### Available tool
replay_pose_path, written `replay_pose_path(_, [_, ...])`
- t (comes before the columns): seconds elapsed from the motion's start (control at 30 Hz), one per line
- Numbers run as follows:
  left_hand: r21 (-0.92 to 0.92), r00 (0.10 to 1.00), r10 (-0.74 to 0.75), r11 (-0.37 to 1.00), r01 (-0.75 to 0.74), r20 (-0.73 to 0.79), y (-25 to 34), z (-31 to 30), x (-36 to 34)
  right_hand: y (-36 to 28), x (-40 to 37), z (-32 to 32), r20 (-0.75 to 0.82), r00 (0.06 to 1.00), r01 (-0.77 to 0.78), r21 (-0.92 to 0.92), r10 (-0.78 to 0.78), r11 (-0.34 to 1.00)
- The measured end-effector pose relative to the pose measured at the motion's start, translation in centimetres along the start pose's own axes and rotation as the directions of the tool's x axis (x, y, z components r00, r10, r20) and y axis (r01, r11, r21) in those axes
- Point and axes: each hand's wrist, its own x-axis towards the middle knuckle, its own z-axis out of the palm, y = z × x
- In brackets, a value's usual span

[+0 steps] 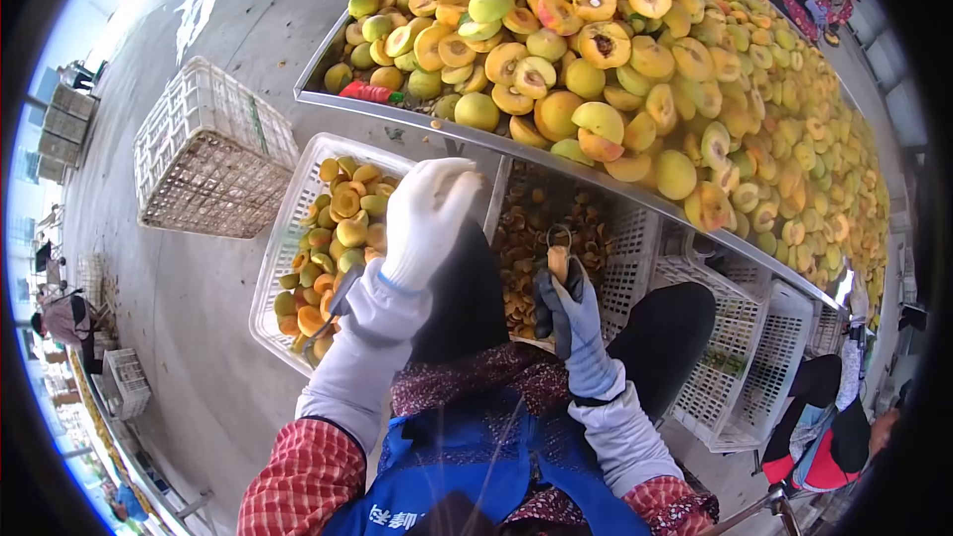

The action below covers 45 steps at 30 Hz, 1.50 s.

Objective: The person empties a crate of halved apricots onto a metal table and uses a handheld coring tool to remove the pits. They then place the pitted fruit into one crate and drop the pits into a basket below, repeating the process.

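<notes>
My left hand [429, 223], in a white glove, is raised over the right side of a white plastic crate [266, 288] of peach halves [349, 231]. Its fingers look stretched out, slightly blurred, with nothing visible in them. In a grey and dark glove, my right hand [574, 308] grips the wooden handle of a pitting tool [559, 260], its wire loop pointing away from me. Below the tool, between my knees, a crate holds brown peach pits and scraps [526, 228]. Beyond both hands stands a metal-edged table [437, 126] heaped with cut and whole peaches [596, 69].
A white crate [213, 154] stands on the concrete floor [213, 283] at left. More white crates [759, 367] sit under the table at right. A red object [369, 91] lies in the table's near-left corner. Another person [824, 417] sits at right.
</notes>
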Motion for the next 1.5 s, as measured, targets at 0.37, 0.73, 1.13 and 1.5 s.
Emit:
replay_pose_path(0.37, [0.279, 0.751, 0.176, 0.855, -0.437, 0.636, 5.1, 12.6, 12.6, -1.2, -4.9, -5.7, -0.220, 0.969, -0.072, 0.191, 0.114, 0.979])
replay_pose_path(0.73, [-0.328, 0.868, -0.353, 0.822, 0.466, 0.348, 6.3, 8.8, 0.8, -2.5, -4.8, -6.0, -0.106, 0.977, 0.174, -0.099, -0.184, 0.980])
replay_pose_path(1.13, [-0.545, 0.895, -0.246, 0.722, 0.426, 0.373, 7.8, 7.8, -10.4, -6.2, -7.3, -2.9, 0.026, 0.816, 0.411, -0.729, -0.577, 0.548])
replay_pose_path(1.5, [-0.460, 0.921, -0.119, 0.838, 0.293, 0.370, 7.3, 7.3, -14.8, -4.0, -9.6, -3.5, 0.176, 0.792, 0.492, -0.751, -0.584, 0.441])
